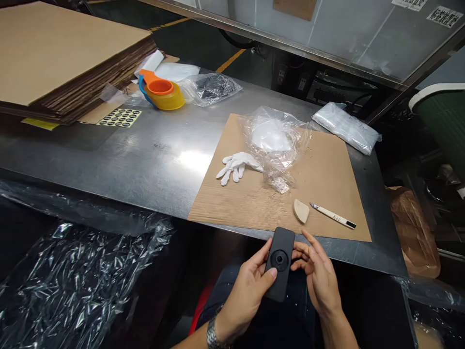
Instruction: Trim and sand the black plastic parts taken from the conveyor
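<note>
My left hand (pixel 250 283) is closed round a slim black handheld device (pixel 285 242) with a round ring on its face. My left thumb lies over its front, just below the ring. Beside the device's right edge is my right hand (pixel 321 276), fingers apart and partly curled; whether a fingertip touches the edge I cannot tell. Just beyond, on a cardboard sheet (pixel 210 208), lie a pale wedge-shaped pad (pixel 301 212) and a craft knife (pixel 332 214) marked A26. Farther back rest a white glove (pixel 238 166) and a clear plastic bag (pixel 271 138) with something white inside.
The metal table (pixel 174 160) carries stacked cardboard (pixel 72 53) at the left. Near it are a tape dispenser (pixel 160 87), a sticker sheet (pixel 119 118) and a bag with dark contents (pixel 216 87). A white wrapped packet (pixel 347 127) lies at the back right edge.
</note>
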A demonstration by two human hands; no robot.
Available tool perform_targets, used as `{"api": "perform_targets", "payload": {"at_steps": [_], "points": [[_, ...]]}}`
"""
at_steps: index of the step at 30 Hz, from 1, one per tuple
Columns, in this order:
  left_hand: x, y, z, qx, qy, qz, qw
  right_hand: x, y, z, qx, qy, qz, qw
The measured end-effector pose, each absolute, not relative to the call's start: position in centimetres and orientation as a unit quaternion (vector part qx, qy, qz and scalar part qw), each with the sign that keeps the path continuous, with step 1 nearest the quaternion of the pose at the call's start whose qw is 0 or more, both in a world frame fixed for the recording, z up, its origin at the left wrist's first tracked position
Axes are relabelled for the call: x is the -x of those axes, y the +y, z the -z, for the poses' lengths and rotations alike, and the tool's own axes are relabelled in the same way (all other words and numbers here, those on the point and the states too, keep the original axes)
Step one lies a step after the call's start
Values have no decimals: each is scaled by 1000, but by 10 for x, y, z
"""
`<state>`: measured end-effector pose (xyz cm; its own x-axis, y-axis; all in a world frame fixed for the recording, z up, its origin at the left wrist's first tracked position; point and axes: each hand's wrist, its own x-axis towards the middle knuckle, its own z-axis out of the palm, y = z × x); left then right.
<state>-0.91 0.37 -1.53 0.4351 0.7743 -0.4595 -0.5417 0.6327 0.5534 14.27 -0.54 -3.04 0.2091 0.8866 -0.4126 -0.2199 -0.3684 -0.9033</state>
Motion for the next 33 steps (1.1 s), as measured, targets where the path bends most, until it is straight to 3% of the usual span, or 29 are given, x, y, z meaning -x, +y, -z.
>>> {"api": "perform_targets", "payload": {"at_steps": [4, 10, 22, 28, 33], "points": [[12, -2, 16, -252, 372, -383, 807, -136, -9, 33, 586, -319, -585, 461], [16, -6, 16, -240, 288, -375, 848, -127, -11, 27, 515, -176, -696, 469], [12, -3, 16, -247, 311, -397, 828, -122, -7, 35, 458, -94, -739, 485], [14, 1, 16, -297, 355, -372, 804, -122, -1, 37, 488, -114, -679, 536], [3, 7, 38, -436, 469, -393, 660, -123, 9, 35, 549, -284, -563, 549]]}}
